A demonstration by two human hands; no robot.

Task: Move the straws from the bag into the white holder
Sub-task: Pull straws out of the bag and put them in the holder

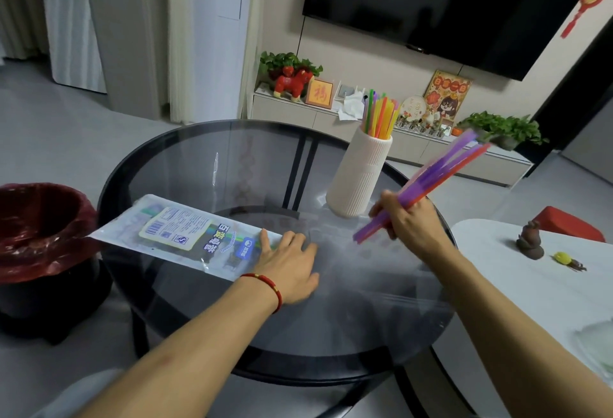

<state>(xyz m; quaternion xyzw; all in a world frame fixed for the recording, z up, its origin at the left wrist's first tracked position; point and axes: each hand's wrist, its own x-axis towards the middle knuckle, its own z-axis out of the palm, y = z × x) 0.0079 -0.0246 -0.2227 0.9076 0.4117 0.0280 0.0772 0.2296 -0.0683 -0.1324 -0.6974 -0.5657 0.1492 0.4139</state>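
Observation:
A clear plastic straw bag [185, 235] with a printed label lies flat on the round dark glass table [205, 165], left of centre. My left hand [292, 261] rests palm down on the bag's right end. A ribbed white holder [361, 175] stands upright at the table's far right, with several green, yellow, orange and purple straws [379, 116] sticking out of it. My right hand [411, 218] is closed around a bunch of purple and red straws [441, 169], held tilted up to the right, just right of the holder.
A black bin with a red liner [39, 232] stands left of the table. A white side table [544, 285] with small figurines sits at the right. Behind are a low TV cabinet [298, 112] with plants and ornaments, and a wall TV.

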